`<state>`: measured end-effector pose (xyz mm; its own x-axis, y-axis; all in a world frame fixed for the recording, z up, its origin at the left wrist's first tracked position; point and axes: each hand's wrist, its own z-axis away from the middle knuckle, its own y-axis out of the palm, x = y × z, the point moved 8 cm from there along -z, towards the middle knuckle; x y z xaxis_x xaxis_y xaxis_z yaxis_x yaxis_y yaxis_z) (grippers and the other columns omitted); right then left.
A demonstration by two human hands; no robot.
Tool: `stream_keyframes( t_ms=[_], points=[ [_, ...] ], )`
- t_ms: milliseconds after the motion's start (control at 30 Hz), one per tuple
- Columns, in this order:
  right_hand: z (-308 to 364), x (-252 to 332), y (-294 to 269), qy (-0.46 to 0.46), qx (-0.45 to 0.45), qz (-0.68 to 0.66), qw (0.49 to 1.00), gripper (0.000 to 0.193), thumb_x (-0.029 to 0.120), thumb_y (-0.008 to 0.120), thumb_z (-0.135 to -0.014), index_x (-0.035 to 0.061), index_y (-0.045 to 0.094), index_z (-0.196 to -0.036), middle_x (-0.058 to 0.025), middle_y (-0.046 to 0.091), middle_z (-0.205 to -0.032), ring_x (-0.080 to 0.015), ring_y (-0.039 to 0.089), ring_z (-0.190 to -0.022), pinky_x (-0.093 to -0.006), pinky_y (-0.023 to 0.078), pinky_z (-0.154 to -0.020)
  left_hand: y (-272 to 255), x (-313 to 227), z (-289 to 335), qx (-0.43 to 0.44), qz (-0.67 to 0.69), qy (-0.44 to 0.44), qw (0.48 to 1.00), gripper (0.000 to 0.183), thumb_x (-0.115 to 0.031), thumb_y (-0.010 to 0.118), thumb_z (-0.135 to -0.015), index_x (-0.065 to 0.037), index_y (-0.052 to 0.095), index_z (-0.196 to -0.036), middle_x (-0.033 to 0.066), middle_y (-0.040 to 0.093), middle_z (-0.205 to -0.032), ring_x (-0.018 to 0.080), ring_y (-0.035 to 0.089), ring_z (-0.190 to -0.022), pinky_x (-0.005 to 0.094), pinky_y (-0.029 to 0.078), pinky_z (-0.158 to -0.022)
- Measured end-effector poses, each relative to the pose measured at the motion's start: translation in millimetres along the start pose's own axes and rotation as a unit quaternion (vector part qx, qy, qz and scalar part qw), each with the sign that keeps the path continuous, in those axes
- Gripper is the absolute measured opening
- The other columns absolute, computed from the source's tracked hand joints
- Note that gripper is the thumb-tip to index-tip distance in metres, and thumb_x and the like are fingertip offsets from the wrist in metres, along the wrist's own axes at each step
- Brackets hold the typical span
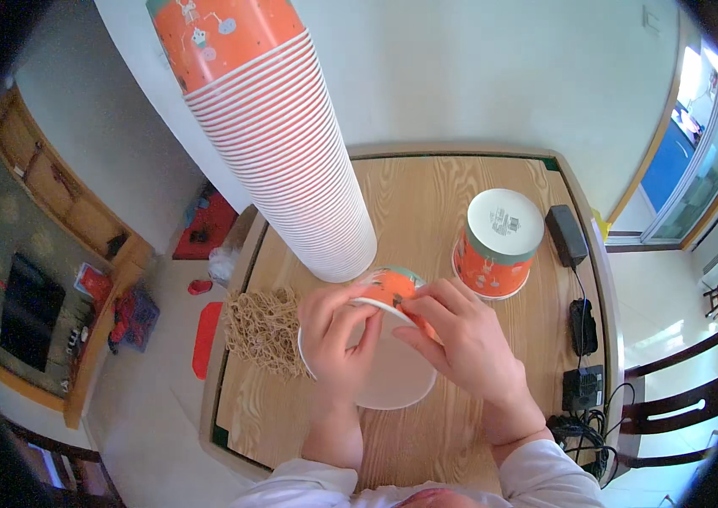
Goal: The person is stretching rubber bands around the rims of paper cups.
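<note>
An orange printed paper bucket (394,377) is tilted with its pale, wide mouth toward me, low over the table in front of my body. The fingers of my left hand (338,326) are closed on the left of its far rim. On the same rim, further right, my right hand (456,330) pinches with thumb and fingers close together. Anything small between those fingertips is hidden. Just left of the bucket lies a tangled heap of tan cords (264,330). Behind my hands rises a tall leaning stack of nested paper buckets (291,161), orange at the top with white rims.
Back right on the wooden table (410,199), an upside-down orange bucket (494,262) shows its white base. Along the right edge lie black power adapters (566,235) and tangled cables (583,436). A dark wooden chair (689,415) stands beyond that edge. A pale wall (477,76) borders the back.
</note>
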<state>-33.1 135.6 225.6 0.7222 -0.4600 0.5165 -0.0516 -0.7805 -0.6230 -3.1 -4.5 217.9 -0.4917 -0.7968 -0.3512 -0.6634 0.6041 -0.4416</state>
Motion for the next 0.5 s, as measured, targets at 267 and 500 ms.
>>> stream_keyframes(
  t_ms=[267, 500],
  points=[
    [-6, -5, -9, 0.053, -0.034, -0.190, 0.980, 0.022, 0.006, 0.067, -0.081, 0.0003, 0.063, -0.102, -0.0110, 0.059, -0.082, -0.0251, 0.057, -0.071, -0.0333, 0.045, -0.064, -12, -13, 2, -0.042, 0.015, 0.051, 0.998, 0.023, 0.001, 0.077, -0.063, -0.008, 0.065, -0.080, 0.0050, 0.064, -0.099, 0.0255, 0.060, -0.088, 0.0376, 0.044, -0.078],
    [-4, -8, -4, 0.007, -0.023, -0.152, 0.988, 0.016, 0.003, 0.064, -0.083, 0.0023, 0.062, -0.099, -0.0104, 0.057, -0.078, -0.0255, 0.058, -0.070, -0.0340, 0.046, -0.061, -5, -24, -2, -0.010, 0.025, 0.046, 0.999, 0.024, 0.001, 0.077, -0.064, -0.008, 0.066, -0.083, 0.0050, 0.064, -0.101, 0.0256, 0.061, -0.090, 0.0362, 0.048, -0.078]
  ],
)
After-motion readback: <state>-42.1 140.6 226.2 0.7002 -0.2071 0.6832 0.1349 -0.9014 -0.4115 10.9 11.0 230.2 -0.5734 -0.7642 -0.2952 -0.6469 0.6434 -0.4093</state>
